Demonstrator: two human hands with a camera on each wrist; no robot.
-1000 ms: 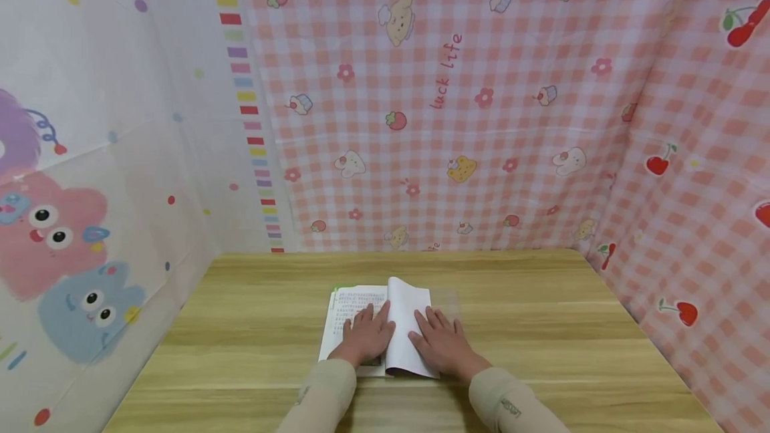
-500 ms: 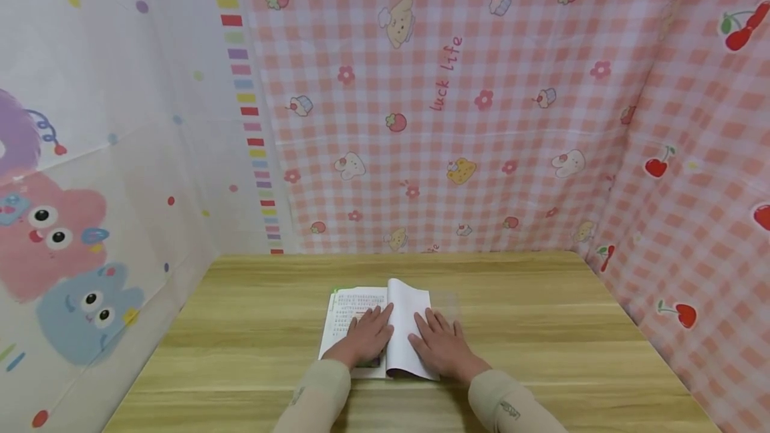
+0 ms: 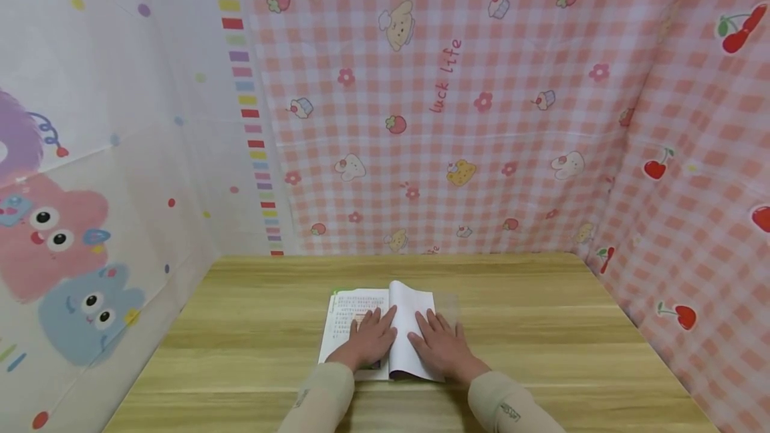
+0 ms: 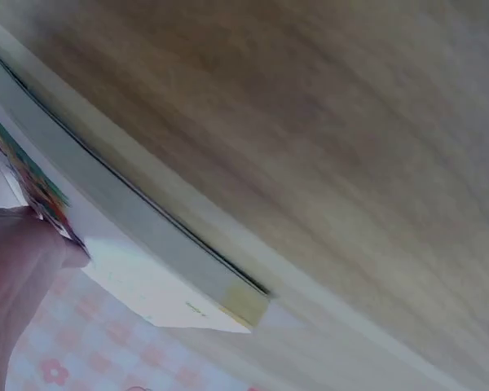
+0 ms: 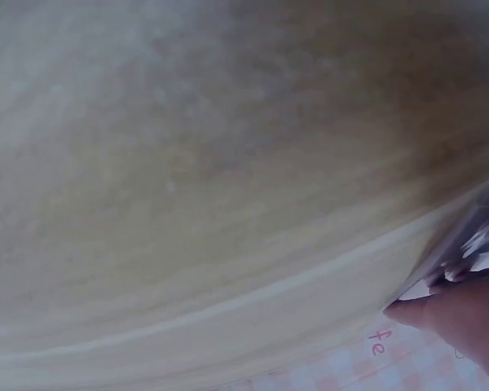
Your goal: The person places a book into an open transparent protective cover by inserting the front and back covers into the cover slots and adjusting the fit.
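An open book (image 3: 349, 306) lies on the wooden table, with printed text and part of a picture on its left page. Its right side is a blank white sheet (image 3: 409, 319) that bulges up near the spine. My left hand (image 3: 369, 341) rests on the left page with fingers spread, close to the spine. My right hand (image 3: 444, 347) lies on the white sheet, its fingers straight and spread. The left wrist view shows the thick page edges (image 4: 147, 220) beside that hand. A clear plastic cover edge (image 3: 448, 306) sticks out at the right.
The wooden table (image 3: 541, 326) extends around the book on every side. Behind it hangs a pink checked curtain (image 3: 481, 132) with cartoon prints. A white cloth with cartoon figures (image 3: 60, 219) hangs at the left, and a cherry-print cloth (image 3: 692, 219) at the right.
My left hand has shifted slightly over the left page and stays near the spine. The right hand remains on the white sheet, nearly still. The head view has tilted slightly.
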